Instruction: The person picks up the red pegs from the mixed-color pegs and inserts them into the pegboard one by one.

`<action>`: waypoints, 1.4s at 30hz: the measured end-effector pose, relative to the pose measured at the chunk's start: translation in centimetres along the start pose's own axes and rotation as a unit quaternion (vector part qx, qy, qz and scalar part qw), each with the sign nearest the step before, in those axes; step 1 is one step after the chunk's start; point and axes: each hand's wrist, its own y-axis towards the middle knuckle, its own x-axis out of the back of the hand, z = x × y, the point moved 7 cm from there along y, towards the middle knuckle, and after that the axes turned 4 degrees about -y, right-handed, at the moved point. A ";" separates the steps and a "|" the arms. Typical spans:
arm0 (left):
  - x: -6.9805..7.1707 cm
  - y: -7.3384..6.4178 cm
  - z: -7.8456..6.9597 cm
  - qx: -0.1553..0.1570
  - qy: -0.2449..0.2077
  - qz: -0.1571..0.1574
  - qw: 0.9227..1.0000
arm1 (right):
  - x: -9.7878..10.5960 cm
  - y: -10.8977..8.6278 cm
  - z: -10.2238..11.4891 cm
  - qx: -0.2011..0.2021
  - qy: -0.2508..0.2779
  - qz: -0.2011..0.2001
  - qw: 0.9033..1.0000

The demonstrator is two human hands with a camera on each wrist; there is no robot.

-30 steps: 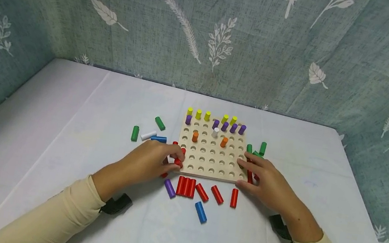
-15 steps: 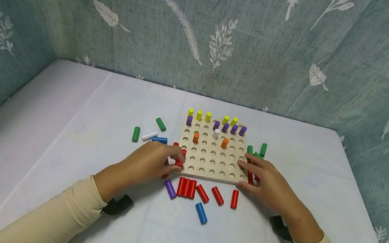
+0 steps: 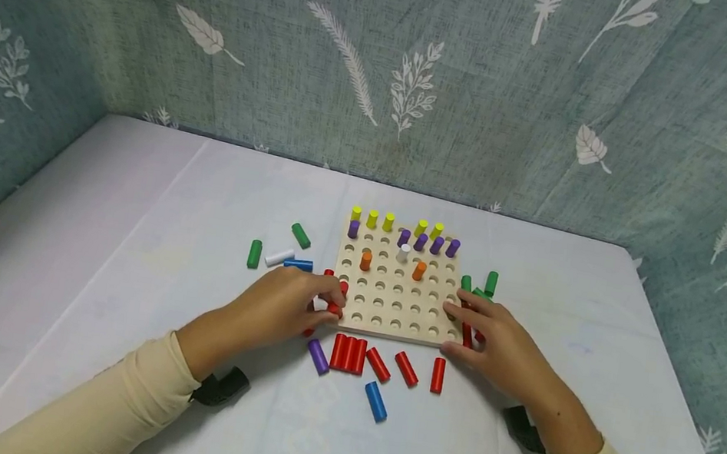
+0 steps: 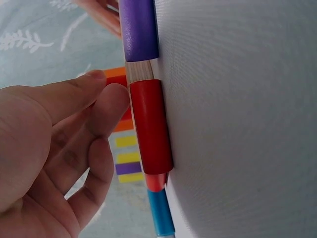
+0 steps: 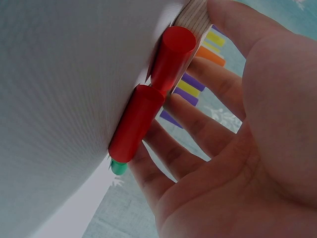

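A square wooden pegboard (image 3: pixel 400 336) lies at the middle of the table, its holes in rows. My left hand (image 3: pixel 279 300) is at its front left corner, thumb and fingertip pinching a red peg (image 3: pixel 334 309). Just behind that peg another red peg (image 3: pixel 344 287) stands at the left edge. My right hand (image 3: pixel 494 337) rests on the board's right edge with fingers spread, and the thumb is at the front corner. Red pegs (image 5: pixel 131 124) lie beneath its palm in the right wrist view. A red peg (image 4: pixel 151 126) lies beside the board below my left fingers in the left wrist view.
Yellow pegs (image 3: pixel 372 220) and purple pegs (image 3: pixel 420 242) stand in the back rows, with a white peg (image 3: pixel 404 253) and orange pegs (image 3: pixel 366 261) farther forward. Loose red pegs (image 3: pixel 349 354), a purple peg (image 3: pixel 318 357) and a blue peg (image 3: pixel 375 402) lie in front. Green pegs (image 3: pixel 254 254) lie at both sides.
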 end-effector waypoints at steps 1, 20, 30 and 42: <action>0.1 0.0 0.0 0.000 0.000 -0.002 1.000 | 0.1 0.0 0.0 0.002 0.000 -0.002 1.000; -0.1 -0.1 -0.2 -0.012 0.039 -0.004 0.999 | 0.0 -0.2 0.0 0.004 0.009 -0.004 1.000; 0.6 -0.3 -0.1 -0.021 0.038 -0.004 0.999 | -0.2 -0.1 0.0 0.010 0.005 -0.005 1.000; 2.4 -0.1 1.0 0.002 0.045 -0.021 0.999 | -0.1 -0.1 0.1 0.009 0.003 -0.006 1.000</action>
